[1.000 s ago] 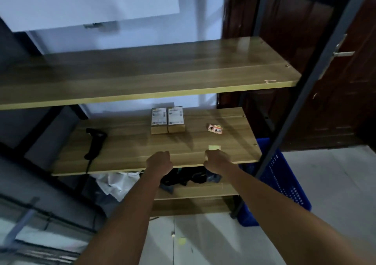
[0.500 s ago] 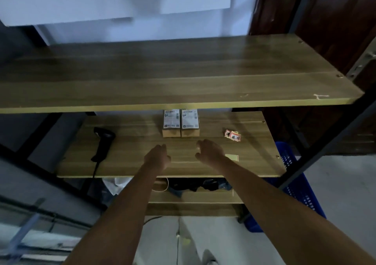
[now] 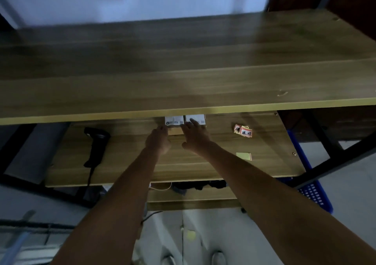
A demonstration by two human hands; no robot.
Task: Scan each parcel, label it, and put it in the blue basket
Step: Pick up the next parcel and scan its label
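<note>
Two small cardboard parcels with white labels sit side by side at the back of the middle shelf (image 3: 142, 169), half hidden under the top shelf: the left parcel (image 3: 174, 122) and the right parcel (image 3: 198, 118). My left hand (image 3: 158, 141) reaches to the left parcel's front corner, fingertips at it. My right hand (image 3: 195, 135) stretches out with straight fingers touching the right parcel's label. A black barcode scanner (image 3: 95, 144) lies on the shelf's left. Orange-white stickers (image 3: 243, 130) lie to the right. The blue basket (image 3: 311, 191) stands on the floor at the right.
The wide top shelf (image 3: 183, 71) overhangs the parcels. A yellow-green note pad (image 3: 243, 156) lies near the middle shelf's front right. A lower shelf holds dark cloth (image 3: 199, 184). A black rack post (image 3: 335, 161) slants across the right.
Both hands moved forward from the shelf's front edge to the two parcels at the back. The camera has come closer, so the top shelf now covers more of the parcels.
</note>
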